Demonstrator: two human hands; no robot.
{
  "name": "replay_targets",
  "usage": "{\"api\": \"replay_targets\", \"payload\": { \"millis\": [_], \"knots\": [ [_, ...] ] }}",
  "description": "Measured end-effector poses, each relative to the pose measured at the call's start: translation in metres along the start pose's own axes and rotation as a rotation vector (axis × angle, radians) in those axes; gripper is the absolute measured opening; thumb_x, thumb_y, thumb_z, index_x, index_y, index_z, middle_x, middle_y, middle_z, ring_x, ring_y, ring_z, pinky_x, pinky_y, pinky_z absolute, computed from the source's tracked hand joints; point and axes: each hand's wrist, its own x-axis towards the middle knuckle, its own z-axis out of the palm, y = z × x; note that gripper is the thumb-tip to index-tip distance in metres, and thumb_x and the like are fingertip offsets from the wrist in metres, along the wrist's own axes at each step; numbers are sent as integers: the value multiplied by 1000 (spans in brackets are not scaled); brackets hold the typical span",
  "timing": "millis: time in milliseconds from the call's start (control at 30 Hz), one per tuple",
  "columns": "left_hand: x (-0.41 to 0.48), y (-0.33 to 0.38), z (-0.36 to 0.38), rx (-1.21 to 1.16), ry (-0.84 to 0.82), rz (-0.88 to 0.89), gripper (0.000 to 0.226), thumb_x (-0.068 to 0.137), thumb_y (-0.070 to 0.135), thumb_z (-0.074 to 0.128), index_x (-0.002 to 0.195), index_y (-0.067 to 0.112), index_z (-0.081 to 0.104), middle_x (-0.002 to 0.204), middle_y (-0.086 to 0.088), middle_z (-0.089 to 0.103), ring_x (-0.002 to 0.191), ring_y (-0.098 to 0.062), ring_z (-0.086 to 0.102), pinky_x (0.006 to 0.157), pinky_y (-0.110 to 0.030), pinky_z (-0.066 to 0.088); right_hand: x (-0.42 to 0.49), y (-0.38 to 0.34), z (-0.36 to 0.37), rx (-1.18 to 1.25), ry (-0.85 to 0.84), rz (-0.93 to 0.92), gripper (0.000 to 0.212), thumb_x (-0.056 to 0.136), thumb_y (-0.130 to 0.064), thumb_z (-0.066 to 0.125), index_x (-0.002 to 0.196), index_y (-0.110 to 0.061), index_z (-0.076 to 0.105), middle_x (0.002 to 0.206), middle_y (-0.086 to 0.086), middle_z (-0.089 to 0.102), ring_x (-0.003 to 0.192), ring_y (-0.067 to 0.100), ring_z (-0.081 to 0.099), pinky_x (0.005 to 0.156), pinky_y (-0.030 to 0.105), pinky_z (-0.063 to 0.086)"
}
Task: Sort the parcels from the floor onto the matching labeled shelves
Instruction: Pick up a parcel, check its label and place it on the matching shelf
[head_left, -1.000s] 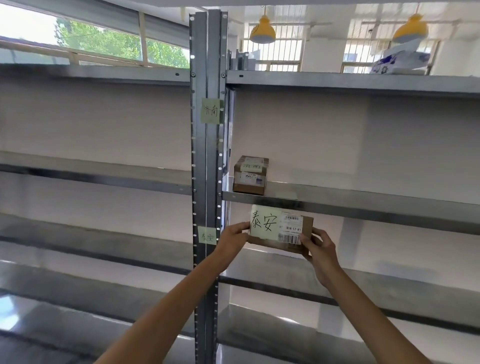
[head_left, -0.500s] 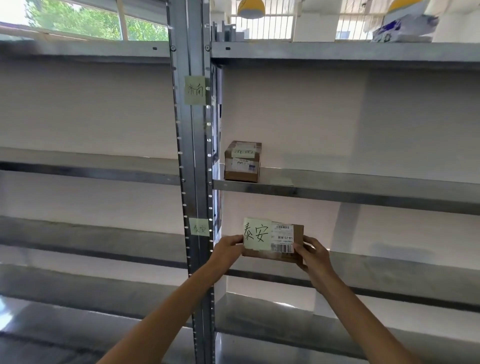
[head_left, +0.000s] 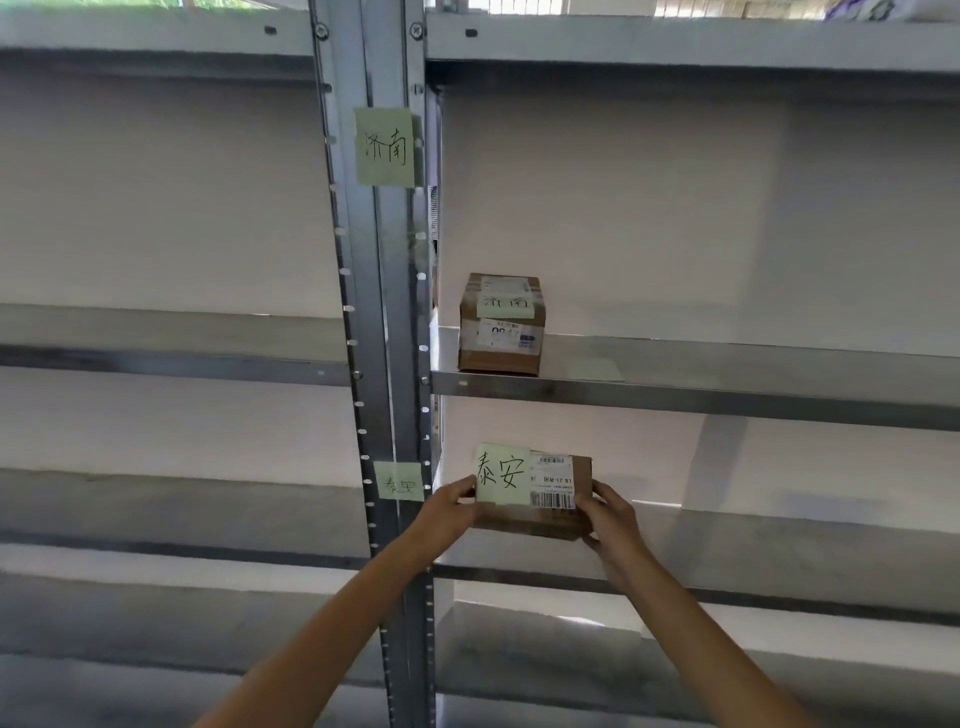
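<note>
Green paper slips mark the steel post (head_left: 363, 312): one high up, and a lower slip (head_left: 400, 481) whose writing looks the same as the note (head_left: 502, 474) on the parcel. Just right of that lower slip, the left hand (head_left: 449, 512) grips the parcel's left end, fingers curled round it. The parcel (head_left: 558, 512) has come down in the last second from just under the upper shelf (head_left: 727, 387), where another box (head_left: 501, 323) sits, to the lower shelf (head_left: 779, 540), at its front left corner. Whether it rests there yet I cannot tell. The right hand (head_left: 613, 519) clasps its right end. With labels matching, this looks like the right shelf, and only letting go remains.
</note>
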Motion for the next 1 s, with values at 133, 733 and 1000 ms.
{"api": "replay_targets", "payload": {
  "millis": [133, 733, 1000],
  "knots": [
    [24, -13, -3, -127, 25, -133, 60, 86, 11, 63, 139, 19, 37, 134, -7, 55, 118, -25, 50, 95, -36, 42, 17, 11, 16, 20, 51, 23, 32, 92, -17, 55, 123, -11, 57, 117, 13, 64, 104, 24, 57, 70, 28, 46],
    [102, -50, 8, -258, -36, -293, 63, 85, 3, 62, 138, 12, 30, 129, -10, 56, 102, -19, 48, 66, -19, 38, 98, 45, 29, 53, 137, 215, 27, 87, -15, 61, 114, -13, 58, 109, 15, 65, 84, 20, 57, 65, 31, 43],
    [153, -75, 15, -228, 8, -424, 52, 87, 1, 55, 136, 10, 38, 129, -13, 54, 101, -23, 49, 83, -35, 43, 147, 69, 35, -35, 87, 264, 35, 84, -21, 67, 116, -14, 57, 108, 17, 65, 88, 24, 58, 67, 33, 48]
  ]
}}
